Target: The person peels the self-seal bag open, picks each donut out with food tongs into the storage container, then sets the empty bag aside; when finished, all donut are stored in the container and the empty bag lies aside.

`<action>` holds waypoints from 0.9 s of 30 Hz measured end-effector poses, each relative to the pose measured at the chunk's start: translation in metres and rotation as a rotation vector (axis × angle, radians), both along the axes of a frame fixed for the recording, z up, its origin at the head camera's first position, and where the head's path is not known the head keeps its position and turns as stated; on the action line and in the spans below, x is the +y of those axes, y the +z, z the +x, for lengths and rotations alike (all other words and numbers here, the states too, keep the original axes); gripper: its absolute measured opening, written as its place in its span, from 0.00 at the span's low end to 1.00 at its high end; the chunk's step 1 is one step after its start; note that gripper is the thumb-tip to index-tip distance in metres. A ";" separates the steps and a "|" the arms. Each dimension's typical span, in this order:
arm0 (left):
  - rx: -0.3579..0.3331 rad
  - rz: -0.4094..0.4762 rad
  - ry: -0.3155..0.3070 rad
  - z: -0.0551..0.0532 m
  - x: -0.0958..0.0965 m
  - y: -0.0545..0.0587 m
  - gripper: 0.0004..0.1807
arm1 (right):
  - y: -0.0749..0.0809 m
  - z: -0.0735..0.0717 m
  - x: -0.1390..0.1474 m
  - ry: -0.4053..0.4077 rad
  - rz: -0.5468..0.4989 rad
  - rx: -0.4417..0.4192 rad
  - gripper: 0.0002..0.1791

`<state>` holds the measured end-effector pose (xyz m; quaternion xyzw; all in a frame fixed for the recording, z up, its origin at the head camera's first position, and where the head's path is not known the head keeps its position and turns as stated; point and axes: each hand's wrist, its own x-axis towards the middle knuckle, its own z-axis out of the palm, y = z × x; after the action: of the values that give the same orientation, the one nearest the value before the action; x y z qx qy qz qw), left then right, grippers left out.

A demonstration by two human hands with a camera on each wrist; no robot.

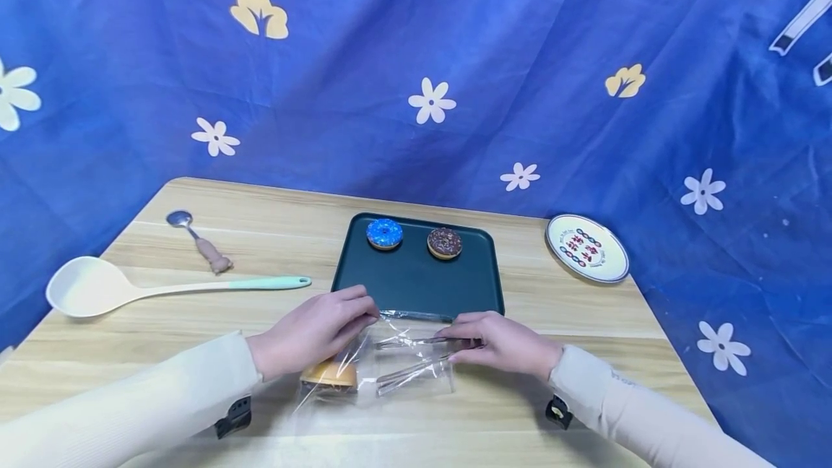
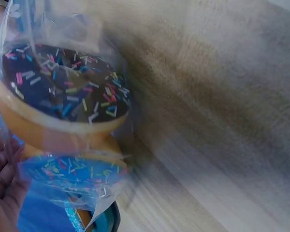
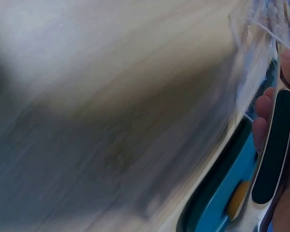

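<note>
My left hand [image 1: 318,331] pinches the upper edge of a clear plastic bag [image 1: 367,374] in front of the tray. Inside the bag are a chocolate doughnut [image 2: 63,87] with coloured sprinkles and, against it, a blue-iced doughnut [image 2: 72,170]. From the right, my right hand [image 1: 503,344] grips metal tongs [image 3: 271,145] with dark handle inlays. Their two arms stand spread within the bag's mouth, tips pointing left toward the doughnuts, with no doughnut between them.
Behind the bag lies a dark green tray [image 1: 416,280], bearing a blue doughnut [image 1: 385,234] and a chocolate doughnut [image 1: 445,243]. At left are a white ladle [image 1: 91,286] with a mint handle and a small spoon [image 1: 206,250]. A printed plate [image 1: 604,266] sits at far right.
</note>
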<state>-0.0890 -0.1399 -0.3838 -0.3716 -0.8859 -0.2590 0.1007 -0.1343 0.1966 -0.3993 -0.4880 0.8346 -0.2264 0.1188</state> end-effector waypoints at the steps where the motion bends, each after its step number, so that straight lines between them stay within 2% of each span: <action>1: 0.006 -0.001 0.000 0.000 0.000 0.000 0.05 | -0.001 0.000 -0.001 0.006 0.000 0.004 0.23; 4: 0.007 0.004 -0.003 0.000 -0.001 0.000 0.05 | -0.003 0.000 -0.001 0.004 0.001 0.021 0.23; 8: -0.012 0.022 0.007 -0.001 -0.003 0.000 0.05 | -0.003 0.000 0.002 -0.051 0.002 0.018 0.24; 12: 0.003 0.036 0.019 -0.003 -0.003 0.001 0.04 | -0.001 0.000 0.002 -0.081 0.005 0.010 0.24; 19: 0.010 0.035 0.030 -0.004 -0.002 0.003 0.04 | -0.001 0.000 -0.005 -0.016 -0.020 0.033 0.23; 27: -0.010 0.029 0.037 -0.004 -0.001 0.005 0.04 | -0.001 0.000 -0.013 0.012 0.030 -0.062 0.25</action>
<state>-0.0928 -0.1407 -0.3791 -0.3525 -0.8891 -0.2717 0.1064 -0.1346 0.1840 -0.4000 -0.4839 0.8308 -0.2282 0.1534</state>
